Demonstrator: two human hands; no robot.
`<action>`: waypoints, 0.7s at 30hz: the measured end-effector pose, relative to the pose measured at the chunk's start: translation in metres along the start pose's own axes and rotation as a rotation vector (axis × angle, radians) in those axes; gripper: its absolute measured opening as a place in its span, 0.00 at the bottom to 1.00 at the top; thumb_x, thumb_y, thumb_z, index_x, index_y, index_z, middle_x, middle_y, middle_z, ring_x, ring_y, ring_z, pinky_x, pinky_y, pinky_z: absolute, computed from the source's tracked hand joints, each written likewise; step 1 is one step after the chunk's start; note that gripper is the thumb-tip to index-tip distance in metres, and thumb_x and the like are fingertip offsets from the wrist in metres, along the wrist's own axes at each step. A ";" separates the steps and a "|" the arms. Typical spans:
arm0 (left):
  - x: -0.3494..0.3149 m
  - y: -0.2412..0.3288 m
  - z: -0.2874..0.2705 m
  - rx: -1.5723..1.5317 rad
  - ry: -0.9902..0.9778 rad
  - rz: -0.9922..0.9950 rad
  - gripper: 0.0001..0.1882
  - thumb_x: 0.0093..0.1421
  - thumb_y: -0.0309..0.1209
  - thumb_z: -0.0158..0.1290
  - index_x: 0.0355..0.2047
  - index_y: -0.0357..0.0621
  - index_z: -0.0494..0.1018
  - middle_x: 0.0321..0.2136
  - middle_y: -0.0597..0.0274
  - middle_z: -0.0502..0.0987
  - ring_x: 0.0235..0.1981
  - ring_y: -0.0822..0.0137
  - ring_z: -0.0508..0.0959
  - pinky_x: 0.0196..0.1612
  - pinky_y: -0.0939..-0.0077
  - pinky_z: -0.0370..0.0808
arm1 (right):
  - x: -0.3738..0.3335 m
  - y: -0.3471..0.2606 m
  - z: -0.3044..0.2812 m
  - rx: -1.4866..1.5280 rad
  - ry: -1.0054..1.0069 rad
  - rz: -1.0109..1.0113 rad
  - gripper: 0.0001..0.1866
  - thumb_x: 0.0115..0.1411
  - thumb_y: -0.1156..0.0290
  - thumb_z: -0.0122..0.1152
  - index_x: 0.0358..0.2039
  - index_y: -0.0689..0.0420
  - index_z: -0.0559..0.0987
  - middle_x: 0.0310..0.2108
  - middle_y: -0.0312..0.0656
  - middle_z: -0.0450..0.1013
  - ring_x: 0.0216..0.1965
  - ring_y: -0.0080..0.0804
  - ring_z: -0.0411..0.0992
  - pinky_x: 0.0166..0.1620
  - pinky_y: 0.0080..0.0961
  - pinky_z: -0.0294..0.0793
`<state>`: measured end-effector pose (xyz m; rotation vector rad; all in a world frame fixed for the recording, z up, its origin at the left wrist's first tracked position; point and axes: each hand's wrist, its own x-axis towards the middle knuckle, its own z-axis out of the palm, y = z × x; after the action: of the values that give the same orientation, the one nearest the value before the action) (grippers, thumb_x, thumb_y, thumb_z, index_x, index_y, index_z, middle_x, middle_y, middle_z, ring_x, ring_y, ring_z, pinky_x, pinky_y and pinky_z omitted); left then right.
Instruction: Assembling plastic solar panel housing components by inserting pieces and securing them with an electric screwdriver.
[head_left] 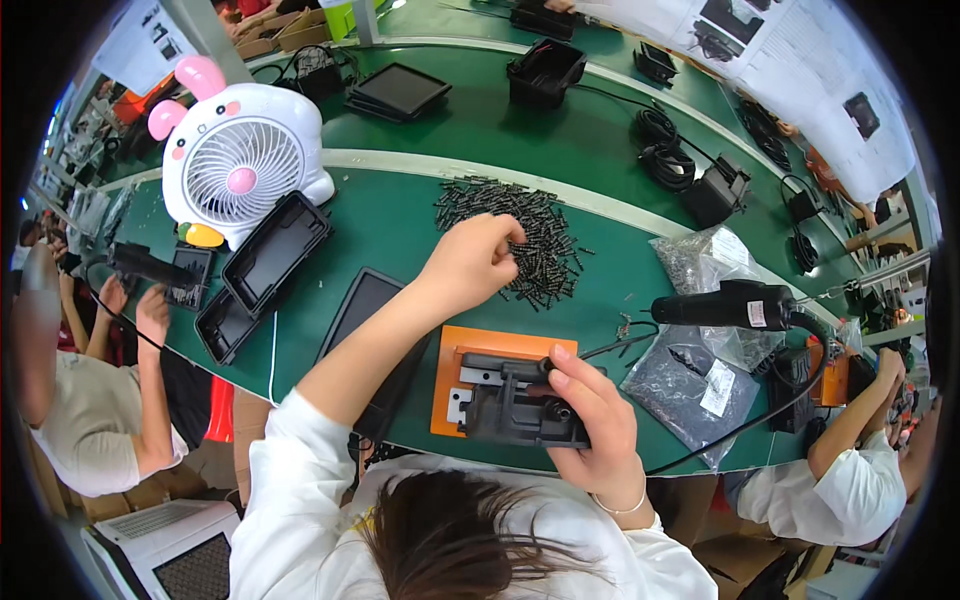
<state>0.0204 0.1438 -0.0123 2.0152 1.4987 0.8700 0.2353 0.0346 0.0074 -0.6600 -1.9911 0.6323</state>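
My left hand (475,262) is at the left edge of a loose pile of small black screws (540,235). Its fingers are curled in a pinch, and I cannot make out whether anything is between them. Nearer to me, my right hand (597,420) grips the right end of a black plastic housing (500,410), thumb and fingers around that end. The housing rests on an orange fixture block (450,345) with light metal plates showing at its left. Left of the block, partly under my left forearm, is a flat black panel (365,305).
A black electric screwdriver (720,306) hangs at the right above clear bags of small parts (690,385). At the left stand a white rabbit-shaped fan (240,150) and black trays (275,250). Beyond a rail, black housings (545,72) and cables (660,150) lie on green. Co-workers sit on both sides.
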 end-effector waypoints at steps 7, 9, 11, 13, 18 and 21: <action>-0.058 0.082 -0.041 -0.420 -0.027 0.430 0.11 0.45 0.15 0.59 0.30 0.39 0.78 0.29 0.60 0.77 0.28 0.65 0.76 0.30 0.78 0.71 | -0.031 0.024 -0.015 0.250 0.187 -0.031 0.41 0.51 0.60 0.69 0.62 0.58 0.61 0.58 0.60 0.61 0.38 0.46 0.78 0.45 0.36 0.74; -0.061 0.085 -0.040 -0.325 0.053 0.467 0.12 0.45 0.15 0.58 0.31 0.39 0.78 0.28 0.60 0.76 0.27 0.63 0.75 0.28 0.75 0.71 | -0.040 0.027 -0.023 0.190 0.438 -0.045 0.27 0.59 0.61 0.62 0.54 0.60 0.66 0.49 0.54 0.66 0.26 0.37 0.77 0.34 0.28 0.74; -0.062 0.086 -0.038 -0.243 0.092 0.506 0.11 0.46 0.16 0.58 0.32 0.40 0.77 0.28 0.60 0.74 0.28 0.62 0.74 0.29 0.71 0.72 | -0.045 0.034 -0.036 0.144 0.789 -0.060 0.14 0.60 0.71 0.58 0.45 0.62 0.69 0.38 0.47 0.67 0.21 0.32 0.71 0.28 0.20 0.70; -0.065 0.087 -0.037 -0.172 0.081 0.510 0.12 0.45 0.16 0.59 0.31 0.39 0.77 0.28 0.60 0.73 0.27 0.62 0.74 0.28 0.71 0.71 | -0.048 0.044 -0.055 -0.070 1.008 -0.059 0.14 0.56 0.78 0.56 0.43 0.62 0.68 0.40 0.46 0.66 0.36 0.34 0.70 0.37 0.26 0.71; -0.069 0.088 -0.037 -0.094 0.127 0.577 0.12 0.44 0.16 0.59 0.31 0.38 0.76 0.28 0.60 0.73 0.27 0.62 0.73 0.28 0.71 0.71 | -0.051 0.068 -0.077 -0.383 1.010 0.217 0.36 0.53 0.77 0.61 0.60 0.66 0.55 0.56 0.51 0.58 0.55 0.39 0.60 0.59 0.37 0.60; -0.067 0.086 -0.035 -0.086 0.160 0.591 0.12 0.43 0.15 0.59 0.31 0.37 0.77 0.28 0.59 0.73 0.26 0.62 0.73 0.27 0.72 0.71 | -0.048 0.074 -0.080 -0.410 1.003 0.278 0.41 0.53 0.75 0.63 0.63 0.66 0.50 0.58 0.51 0.55 0.56 0.40 0.59 0.61 0.37 0.57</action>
<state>0.0382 0.0549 0.0582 2.4066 0.9122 1.3230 0.3410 0.0701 -0.0345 -1.2202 -1.0791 -0.0152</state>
